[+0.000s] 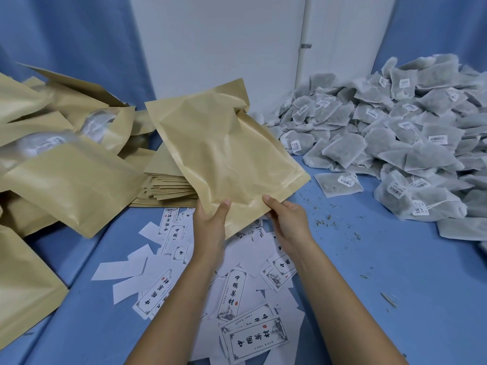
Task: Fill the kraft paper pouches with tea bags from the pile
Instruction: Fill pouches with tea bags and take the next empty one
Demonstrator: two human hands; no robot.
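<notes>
A kraft paper pouch [224, 151] is held up above the blue table, tilted, its near edge toward me. My left hand [210, 222] pinches that near edge with the thumb on top. My right hand [287, 219] grips the same edge further right, thumb on top. A large pile of grey-white tea bags [395, 138] with small labels lies at the right, apart from the pouch. One tea bag [338, 183] lies alone just right of the pouch. Whether the pouch holds anything I cannot see.
Filled kraft pouches [68, 180] are heaped at the left. A stack of flat pouches [168, 188] sits behind my left hand. Printed white labels [232, 293] are scattered under my forearms. Tea crumbs [329, 219] dot the blue cloth. A white wall stands behind.
</notes>
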